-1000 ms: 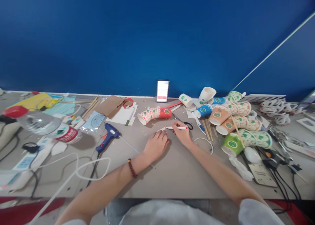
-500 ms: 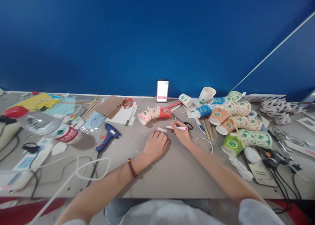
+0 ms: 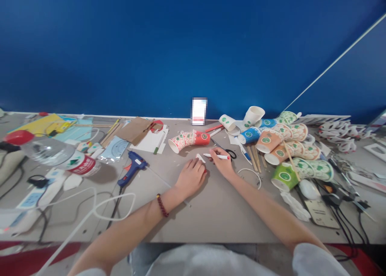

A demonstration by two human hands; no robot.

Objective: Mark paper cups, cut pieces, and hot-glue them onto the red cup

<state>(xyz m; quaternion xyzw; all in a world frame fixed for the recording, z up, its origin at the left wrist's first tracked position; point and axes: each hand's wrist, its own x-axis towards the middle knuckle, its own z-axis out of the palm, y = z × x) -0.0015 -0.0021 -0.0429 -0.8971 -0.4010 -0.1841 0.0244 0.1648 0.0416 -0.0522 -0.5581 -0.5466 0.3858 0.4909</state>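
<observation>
My right hand grips a white marker pen with a red end, its tip pointing left at a small piece of white paper. Palm down on the table, my left hand has its fingers together and curved over the near end of that paper. A small red bit shows beside its fingertips; I cannot make out what it is. Just beyond the hands lies a row of joined red and patterned paper cups. Close to my right hand are the black handles of scissors.
A blue glue gun and a lying plastic bottle are on the left. More paper cups, wooden sticks and black cables crowd the right. A phone with a blurred screen stands against the blue wall.
The small paper has turned under my left fingers and shows at a steeper angle. Both hands have stayed almost in place, with the marker pen still in my right hand.
</observation>
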